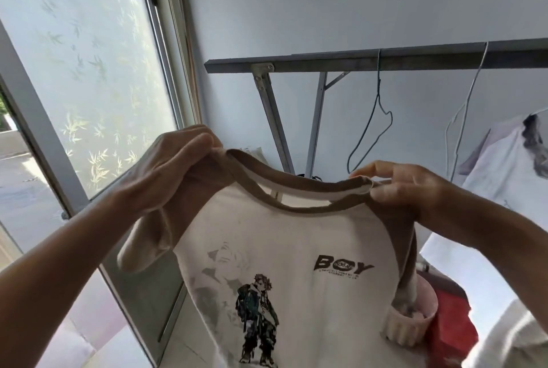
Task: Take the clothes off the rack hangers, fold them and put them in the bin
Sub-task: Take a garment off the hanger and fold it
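A cream T-shirt point(296, 249) with brown raglan sleeves, a brown collar, a "BOY" print and a cartoon figure hangs in front of me, held up off any hanger. My left hand point(175, 166) pinches its left shoulder by the collar. My right hand point(403, 187) pinches the right shoulder. Behind it runs the grey metal rack bar point(355, 61). Two empty wire hangers hang there, a dark one point(376, 118) and a white one point(462, 118). Another white printed shirt point(510, 160) hangs at the far right. A pink ribbed bin point(412, 329) shows low right, behind the shirt's sleeve.
A frosted sliding window with a bamboo pattern point(89, 71) fills the left side, its metal frame point(44, 136) close to my left arm. The rack's angled legs point(275, 124) stand behind the shirt. A red cloth point(447, 317) lies beside the bin.
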`<act>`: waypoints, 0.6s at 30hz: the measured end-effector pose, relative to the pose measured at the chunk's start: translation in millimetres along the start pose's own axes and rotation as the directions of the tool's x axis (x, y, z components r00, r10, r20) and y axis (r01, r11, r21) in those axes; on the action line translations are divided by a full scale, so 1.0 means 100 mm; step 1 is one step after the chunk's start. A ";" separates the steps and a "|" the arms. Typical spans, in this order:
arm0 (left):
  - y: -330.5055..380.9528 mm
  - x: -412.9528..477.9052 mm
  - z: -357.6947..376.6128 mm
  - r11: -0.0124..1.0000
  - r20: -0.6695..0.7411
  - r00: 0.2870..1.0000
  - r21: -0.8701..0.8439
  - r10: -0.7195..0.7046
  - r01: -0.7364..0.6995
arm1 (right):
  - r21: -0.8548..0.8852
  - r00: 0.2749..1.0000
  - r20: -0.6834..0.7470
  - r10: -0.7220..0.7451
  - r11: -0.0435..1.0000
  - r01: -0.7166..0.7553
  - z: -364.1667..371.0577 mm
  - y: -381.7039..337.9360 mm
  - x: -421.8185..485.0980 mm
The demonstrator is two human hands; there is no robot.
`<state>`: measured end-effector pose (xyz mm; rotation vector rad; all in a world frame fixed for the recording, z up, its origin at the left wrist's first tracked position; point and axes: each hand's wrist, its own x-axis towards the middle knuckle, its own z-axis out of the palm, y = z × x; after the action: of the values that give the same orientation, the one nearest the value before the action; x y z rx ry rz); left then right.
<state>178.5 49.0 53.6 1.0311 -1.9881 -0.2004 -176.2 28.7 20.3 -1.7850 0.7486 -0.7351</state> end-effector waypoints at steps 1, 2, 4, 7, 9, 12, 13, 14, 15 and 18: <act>0.02 -0.01 -0.02 1.000 0.041 0.999 -0.016 0.016 -0.015 | 0.001 1.000 -0.006 -0.022 1.000 0.022 -0.02 -0.01 0.00; 0.04 -0.01 -0.03 0.999 0.064 0.998 -0.032 0.021 -0.019 | 0.005 0.998 -0.030 -0.047 0.999 0.047 -0.03 -0.03 -0.01; 0.06 -0.03 -0.04 0.998 0.059 0.998 -0.059 0.006 -0.002 | -0.006 0.990 -0.098 -0.104 0.995 0.103 -0.03 -0.06 -0.03; 0.07 -0.05 0.01 0.993 -0.001 1.000 -0.118 -0.007 0.007 | -0.064 0.960 -0.199 -0.198 0.980 0.189 0.02 -0.07 -0.02; 0.04 -0.08 0.06 0.963 -0.036 0.996 -0.260 -0.081 0.069 | -0.076 0.937 -0.246 -0.248 0.969 0.236 0.05 -0.01 0.01; 0.01 -0.11 0.17 0.869 -0.037 0.954 -0.425 -0.296 0.253 | 0.040 0.921 -0.340 -0.190 0.976 0.215 0.13 0.07 0.06; 0.01 -0.13 0.22 0.826 -0.036 0.925 -0.465 -0.378 0.319 | 0.043 0.908 -0.383 -0.169 0.979 0.200 0.15 0.10 0.08; 0.01 -0.14 0.27 0.771 -0.025 0.889 -0.510 -0.457 0.382 | 0.036 0.896 -0.417 -0.152 0.983 0.183 0.17 0.10 0.10; 0.01 -0.15 0.31 0.715 -0.006 0.855 -0.551 -0.519 0.430 | 0.035 0.895 -0.425 -0.133 0.986 0.164 0.18 0.11 0.10; -0.04 -0.22 0.41 0.628 0.043 0.789 -0.579 -0.613 0.520 | 0.116 0.970 -0.242 -0.029 0.992 0.058 0.16 0.07 0.02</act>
<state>155.8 53.0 13.1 1.1901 -1.2520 -0.9726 -163.3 34.4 9.6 -1.6233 0.8076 -1.0183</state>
